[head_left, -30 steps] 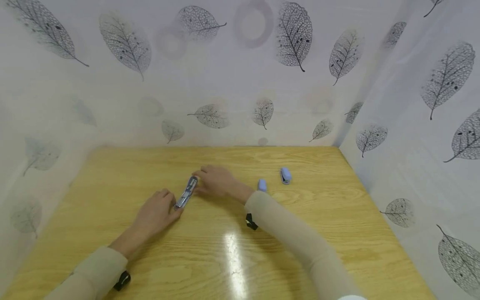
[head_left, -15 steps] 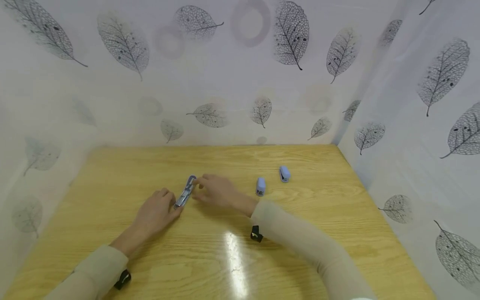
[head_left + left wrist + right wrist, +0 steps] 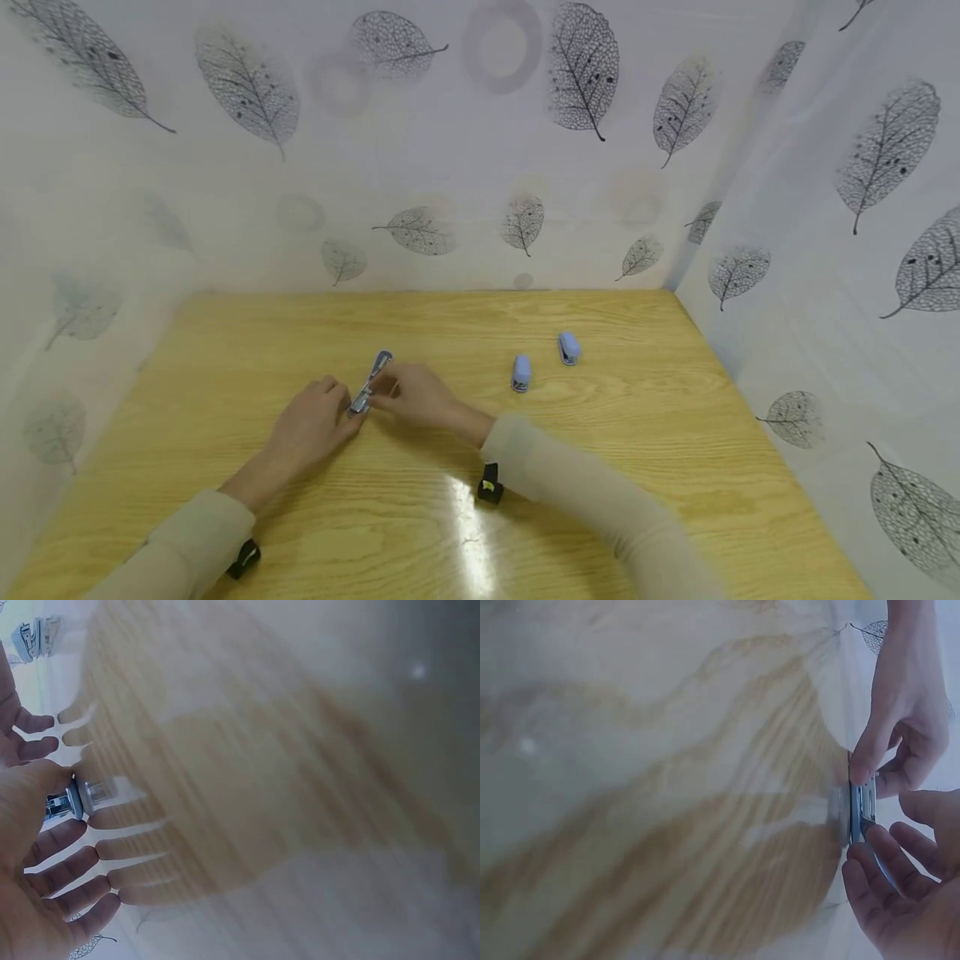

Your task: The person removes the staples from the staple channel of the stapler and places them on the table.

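Observation:
An opened-out stapler [image 3: 372,385] lies slanted on the wooden table in the head view, its long metal inside facing up. My left hand [image 3: 307,429] pinches its near end between thumb and fingers; the left wrist view shows that end of the stapler [image 3: 64,804] between them. Close on the right, my right hand [image 3: 420,400] bends over the middle of the stapler. In the right wrist view the right hand's [image 3: 915,892] thumb and fingers are loosely bent and apart, with fingertips at the stapler [image 3: 862,806]. Whether they touch it is hard to tell.
Two small lilac staplers stand to the right: a nearer one [image 3: 521,373] and a farther one [image 3: 569,348]. The table [image 3: 637,467] is bounded by white leaf-print sheets [image 3: 465,150] at the back and sides.
My right hand has moved from the stapler's far end down along it toward the near end, uncovering the nearer lilac stapler. My left hand has kept its hold in place.

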Tool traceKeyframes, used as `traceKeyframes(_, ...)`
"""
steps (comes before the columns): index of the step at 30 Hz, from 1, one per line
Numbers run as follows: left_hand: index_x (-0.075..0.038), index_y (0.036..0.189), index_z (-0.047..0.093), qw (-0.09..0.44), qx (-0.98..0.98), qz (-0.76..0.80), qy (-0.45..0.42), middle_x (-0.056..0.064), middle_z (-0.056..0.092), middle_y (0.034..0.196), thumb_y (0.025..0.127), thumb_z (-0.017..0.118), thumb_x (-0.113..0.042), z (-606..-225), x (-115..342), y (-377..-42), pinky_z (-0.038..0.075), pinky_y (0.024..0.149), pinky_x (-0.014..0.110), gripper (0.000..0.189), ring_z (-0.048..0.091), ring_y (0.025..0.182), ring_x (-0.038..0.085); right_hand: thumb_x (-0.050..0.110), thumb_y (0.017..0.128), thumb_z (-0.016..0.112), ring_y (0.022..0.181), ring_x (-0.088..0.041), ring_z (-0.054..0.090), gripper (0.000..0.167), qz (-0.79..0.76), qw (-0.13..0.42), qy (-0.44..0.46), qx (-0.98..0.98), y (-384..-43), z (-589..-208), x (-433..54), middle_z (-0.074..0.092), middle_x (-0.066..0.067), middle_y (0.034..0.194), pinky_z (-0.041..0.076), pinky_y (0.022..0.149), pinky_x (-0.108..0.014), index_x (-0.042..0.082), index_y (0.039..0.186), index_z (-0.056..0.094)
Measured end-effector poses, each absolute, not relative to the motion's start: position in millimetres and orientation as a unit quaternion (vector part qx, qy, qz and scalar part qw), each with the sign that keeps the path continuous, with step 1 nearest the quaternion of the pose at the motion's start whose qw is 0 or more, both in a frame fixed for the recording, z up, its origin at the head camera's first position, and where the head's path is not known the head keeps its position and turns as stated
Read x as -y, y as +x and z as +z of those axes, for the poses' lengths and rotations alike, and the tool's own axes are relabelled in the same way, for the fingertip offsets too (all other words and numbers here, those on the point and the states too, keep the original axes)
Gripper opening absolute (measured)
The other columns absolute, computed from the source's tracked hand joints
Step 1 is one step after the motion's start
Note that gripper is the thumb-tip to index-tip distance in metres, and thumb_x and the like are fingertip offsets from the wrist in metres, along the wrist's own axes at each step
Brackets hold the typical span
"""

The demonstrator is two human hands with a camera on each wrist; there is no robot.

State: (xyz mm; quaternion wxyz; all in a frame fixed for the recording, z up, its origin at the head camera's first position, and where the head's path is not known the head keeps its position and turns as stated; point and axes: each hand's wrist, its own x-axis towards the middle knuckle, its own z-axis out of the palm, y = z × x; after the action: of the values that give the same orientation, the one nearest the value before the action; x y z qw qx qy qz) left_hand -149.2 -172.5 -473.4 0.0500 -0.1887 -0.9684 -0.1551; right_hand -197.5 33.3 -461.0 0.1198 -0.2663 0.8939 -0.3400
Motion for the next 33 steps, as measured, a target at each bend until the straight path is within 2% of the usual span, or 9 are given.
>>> traceKeyframes(5,-0.002,0.095,0.068,0.055,0.968,-0.155,-0.191,0.011,0.065,0.096,0.092,0.081,-0.026,-474.4,173.0,-148.2,0.055,0.07,0.04,0.027,0.061,0.083,0.024,0.026,0.1,0.074,0.085,-0.001,0.066,0.022,-0.339,0.13,-0.274,-0.891,-197.5,-462.6,-26.3,0.079,0.0,0.105,0.052,0.076,-0.012,0.012,0.117,0.076)
traceKeyframes(12,-0.003,0.091,0.068,0.075,0.964,-0.154,-0.202,0.009,0.063,0.09,0.092,0.081,-0.026,-475.4,172.8,-147.3,0.051,0.066,0.035,0.026,0.058,0.077,0.02,0.024,0.1,0.074,0.087,-0.003,0.069,0.021,-0.317,0.129,-0.274,-0.899,-200.7,-463.8,-21.6,0.08,-0.001,0.106,0.052,0.076,-0.011,0.011,0.115,0.077)
traceKeyframes(27,-0.003,0.093,0.068,0.065,0.966,-0.153,-0.2,0.01,0.064,0.093,0.092,0.08,-0.026,-474.3,172.0,-147.8,0.054,0.069,0.038,0.026,0.06,0.081,0.023,0.024,0.1,0.074,0.091,-0.005,0.071,0.015,-0.32,0.131,-0.236,-0.908,-202.0,-465.5,-15.3,0.082,0.001,0.108,0.052,0.077,-0.014,0.014,0.109,0.081)
traceKeyframes(33,-0.002,0.093,0.068,0.067,0.965,-0.156,-0.199,0.011,0.065,0.095,0.091,0.082,-0.025,-475.2,172.4,-147.8,0.055,0.07,0.04,0.026,0.062,0.083,0.025,0.021,0.098,0.076,0.087,-0.003,0.068,0.015,-0.376,0.164,-0.202,-0.89,-202.5,-466.2,-16.2,0.081,-0.001,0.108,0.053,0.076,-0.015,0.012,0.109,0.081)
